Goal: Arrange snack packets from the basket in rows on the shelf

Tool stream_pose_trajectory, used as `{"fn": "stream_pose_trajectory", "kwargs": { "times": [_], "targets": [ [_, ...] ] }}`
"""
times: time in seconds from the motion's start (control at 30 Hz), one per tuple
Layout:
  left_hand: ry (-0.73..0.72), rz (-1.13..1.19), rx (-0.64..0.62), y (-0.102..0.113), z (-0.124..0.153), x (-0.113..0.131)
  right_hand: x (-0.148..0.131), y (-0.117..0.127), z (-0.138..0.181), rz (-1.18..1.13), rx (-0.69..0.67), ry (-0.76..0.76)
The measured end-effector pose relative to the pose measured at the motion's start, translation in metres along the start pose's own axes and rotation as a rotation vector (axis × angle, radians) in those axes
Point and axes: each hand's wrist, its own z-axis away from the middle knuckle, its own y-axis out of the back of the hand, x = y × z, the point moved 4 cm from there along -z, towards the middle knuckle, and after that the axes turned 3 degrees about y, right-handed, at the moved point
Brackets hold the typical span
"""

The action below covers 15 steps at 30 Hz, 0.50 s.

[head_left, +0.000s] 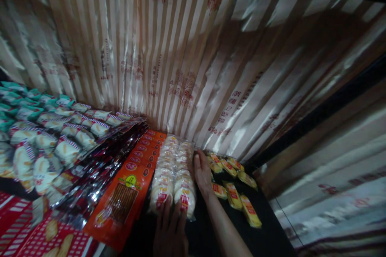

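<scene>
Two rows of clear-wrapped white round cakes (pixel 175 172) lie side by side, with red and yellow labels at the near end. My left hand (pixel 171 227) rests its outstretched fingers against the near end of both rows. Along their right side stands my right hand (pixel 202 170), fingers straight, close to the far end; whether it touches the wrappers I cannot tell. Neither hand grips anything. To the right of my right hand are several small yellow packets (pixel 233 196), some in a back group and others lying nearer.
Left of the cakes lies a fanned row of orange snack bags (pixel 123 196), then dark shiny bags (pixel 99 168). White and teal packets (pixel 45 140) fill the far left, with red checked packs (pixel 51 237) in front. A printed, pleated sheet (pixel 181 48) hangs behind the black surface (pixel 259 241).
</scene>
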Motion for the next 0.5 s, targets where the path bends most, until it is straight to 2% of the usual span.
{"fn": "stream_pose_trajectory", "kwargs": {
  "times": [0.1,0.23,0.37,0.5],
  "targets": [
    [0.068,0.006,-0.068,0.007,-0.003,0.004,-0.005,0.022,0.031,-0.009,0.055,0.062],
    [0.071,-0.010,-0.154,0.011,-0.003,0.006,0.009,0.037,0.088,-0.054,0.009,-0.106],
    [0.027,0.013,-0.134,0.018,-0.006,0.007,0.019,0.031,0.127,-0.102,-0.057,-0.234],
    [-0.015,0.030,-0.037,0.026,-0.011,0.007,0.011,0.013,0.139,-0.134,-0.133,-0.223]
  ]
}}
